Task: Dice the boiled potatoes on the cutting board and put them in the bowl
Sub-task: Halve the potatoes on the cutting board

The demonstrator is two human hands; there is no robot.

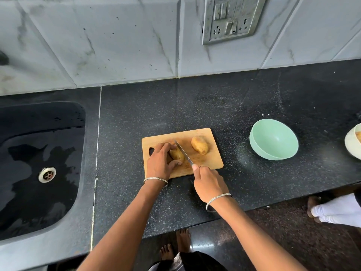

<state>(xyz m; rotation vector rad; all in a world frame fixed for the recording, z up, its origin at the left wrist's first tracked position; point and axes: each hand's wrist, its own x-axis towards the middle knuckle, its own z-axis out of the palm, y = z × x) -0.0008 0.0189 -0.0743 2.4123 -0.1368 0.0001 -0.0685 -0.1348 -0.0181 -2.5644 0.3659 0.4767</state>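
A wooden cutting board (212, 161) lies on the black counter with two unpeeled boiled potatoes on it. My left hand (159, 163) grips the nearer potato (177, 153) between fingers and thumb. My right hand (208, 181) holds a knife by its handle, forefinger along the top. The knife blade (183, 152) lies across the right side of that potato. The second potato (199, 145) sits whole at the board's far right. An empty mint-green bowl (273, 139) stands to the right of the board.
A black sink (39, 165) with a wet basin and metal drain fills the left. A white bowl (352, 142) with something yellow inside is cut off by the right edge. Another person's foot (314, 207) stands on the floor at the right, past the counter's front edge.
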